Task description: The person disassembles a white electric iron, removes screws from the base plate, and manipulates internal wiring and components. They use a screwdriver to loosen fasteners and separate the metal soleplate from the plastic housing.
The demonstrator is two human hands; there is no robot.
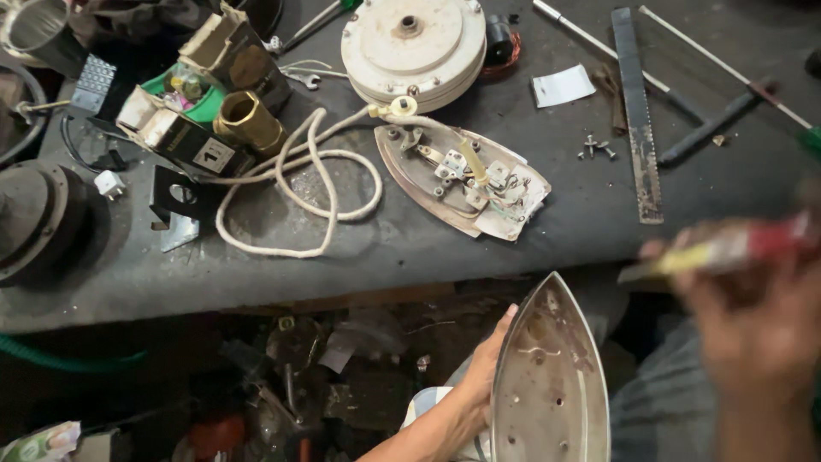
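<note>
Down below the workbench [513, 248], the left hand [483, 376] grips the shiny iron plate [552, 376] by its edge. Beside the plate, the blurry right hand [753, 334] closes around a red and yellow tool [727, 248]. A fast swing might knock the plate loose.

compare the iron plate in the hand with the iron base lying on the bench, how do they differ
The held plate is bare shiny metal with small holes, gripped at its edge by the left hand below the bench. The base on the bench carries exposed wiring and terminals, with a white cord attached, and lies untouched. Both share the pointed iron shape.
</note>
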